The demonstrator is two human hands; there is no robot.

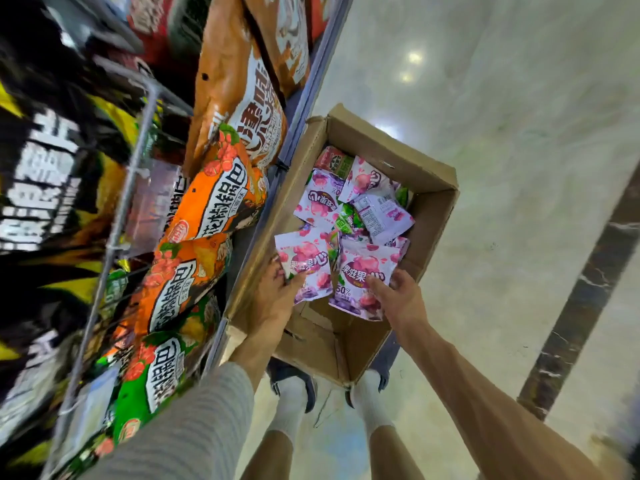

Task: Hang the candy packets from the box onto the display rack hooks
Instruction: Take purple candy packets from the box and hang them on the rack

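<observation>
An open cardboard box (429, 216) stands on the floor in front of me, with several purple and white candy packets (377, 209) heaped in its far half. My left hand (277, 299) reaches in and pinches one purple packet (306, 263) by its lower edge. To its right, my right hand (398, 296) grips a second purple packet (363, 282), thumb across its front. Both packets sit low inside the box, close together. The wire display rack (131, 181) rises on my left.
Orange and green snack bags (204, 216) and brown bags (239, 98) hang on the rack right beside the box. Dark and yellow bags fill the far left. My feet (291, 386) stand at the box's near edge. Pale polished floor with a dark marble strip (575, 299) lies to the right.
</observation>
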